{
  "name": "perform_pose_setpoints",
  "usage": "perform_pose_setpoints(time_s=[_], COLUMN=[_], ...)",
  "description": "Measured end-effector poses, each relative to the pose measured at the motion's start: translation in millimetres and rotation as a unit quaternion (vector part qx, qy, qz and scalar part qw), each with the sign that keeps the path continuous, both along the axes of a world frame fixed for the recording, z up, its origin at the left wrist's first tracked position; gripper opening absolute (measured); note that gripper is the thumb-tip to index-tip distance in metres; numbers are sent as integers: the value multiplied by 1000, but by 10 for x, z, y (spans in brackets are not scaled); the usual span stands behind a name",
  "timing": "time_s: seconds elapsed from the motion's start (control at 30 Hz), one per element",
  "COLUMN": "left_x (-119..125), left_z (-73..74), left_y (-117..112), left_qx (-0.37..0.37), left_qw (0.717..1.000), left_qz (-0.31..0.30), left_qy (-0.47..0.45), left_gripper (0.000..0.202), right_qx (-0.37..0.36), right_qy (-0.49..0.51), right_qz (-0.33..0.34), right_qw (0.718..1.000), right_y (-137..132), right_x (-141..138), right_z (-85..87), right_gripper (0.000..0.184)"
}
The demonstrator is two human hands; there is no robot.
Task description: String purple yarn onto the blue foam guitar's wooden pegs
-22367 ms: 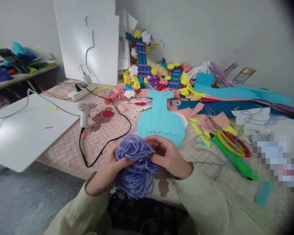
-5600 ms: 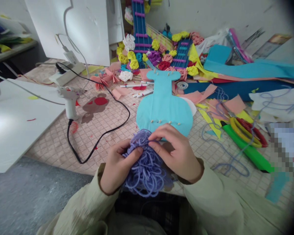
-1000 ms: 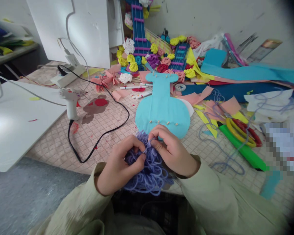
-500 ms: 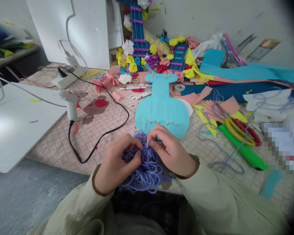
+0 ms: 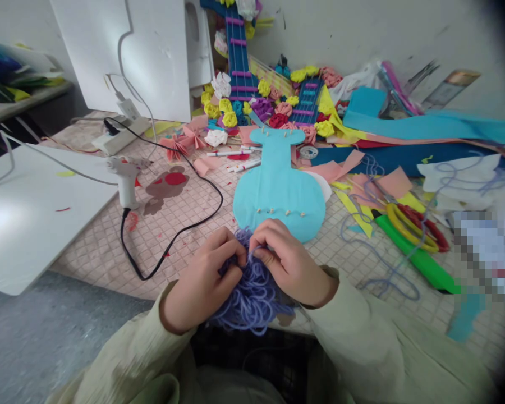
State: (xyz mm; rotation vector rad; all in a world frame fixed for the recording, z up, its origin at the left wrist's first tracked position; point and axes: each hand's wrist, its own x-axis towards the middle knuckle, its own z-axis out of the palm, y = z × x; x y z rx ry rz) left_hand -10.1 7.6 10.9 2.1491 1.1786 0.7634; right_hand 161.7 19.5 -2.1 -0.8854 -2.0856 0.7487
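Observation:
A looped bundle of purple yarn (image 5: 252,303) lies at the table's front edge, between my two hands. My left hand (image 5: 210,275) is closed at the bundle's upper left, its fingertips pinching the yarn. On the other side, my right hand (image 5: 288,261) pinches yarn near the top of the bundle between thumb and curled forefinger. The strands right under the fingertips are partly hidden. Just beyond the hands a light-blue guitar-like cutout (image 5: 280,185) lies flat, with small wooden pegs along its top and lower part.
A white glue gun (image 5: 127,182) with a black cord stands at left, near a power strip (image 5: 122,134) and a white board (image 5: 37,213). At right lie scissors (image 5: 410,227), a green box cutter (image 5: 416,252), loose yarn and paper scraps. Decorated paper guitars (image 5: 242,67) lean at the back.
My left hand's fingers have drawn in closer to my right hand, narrowing the gap between thumb and forefinger. Both hands stay on the yarn; the view has shifted slightly.

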Motion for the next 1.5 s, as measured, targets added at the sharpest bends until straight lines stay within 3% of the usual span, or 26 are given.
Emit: perform_pose_setpoints(time_s=[0.23, 0.37, 0.47, 0.57, 0.77, 0.97, 1.17, 1.37, 1.43, 1.5], left_x=[-51, -44, -48, -55, -24, 13, 7, 17, -8, -40], left_z=[-33, -2, 26, 39, 5, -85, -136, -83, -98, -155], left_y=[-19, -31, -29, -21, -25, -15, 10, -4, 0, 36], left_qx=[-6, -59, -106, -130, -124, -86, -76, -59, -34, -4], left_qw=[1000, 995, 988, 983, 980, 986, 985, 991, 996, 999], left_qz=[-13, -34, -48, -54, -45, -29, 2, 9, 10, 20], left_qy=[-16, -69, -98, -119, -152, -141, -153, -120, -76, -43], left_gripper=[24, 15, 7, 15, 18, 20, 22, 22, 21, 22], right_qx=[-26, -51, -86, -136, -201, -156, -31, -12, -4, -1], right_qy=[5, 37, 57, 72, 99, 91, 95, 98, 106, 88], right_qz=[-26, -21, 4, 21, 24, 25, -32, -49, -79, -152], right_qw=[999, 998, 995, 988, 974, 983, 995, 994, 991, 984], right_y=[26, 35, 34, 27, 3, -3, 12, -40, -95, -161], right_x=[-2, 2, 11, 18, 17, 8, 14, -10, 111, 396], right_z=[-10, 6, 32, 49, 68, 55, 35, 113, 187, 277], right_gripper=[10, 7, 6, 9, 13, 7, 14, 11, 12, 11])
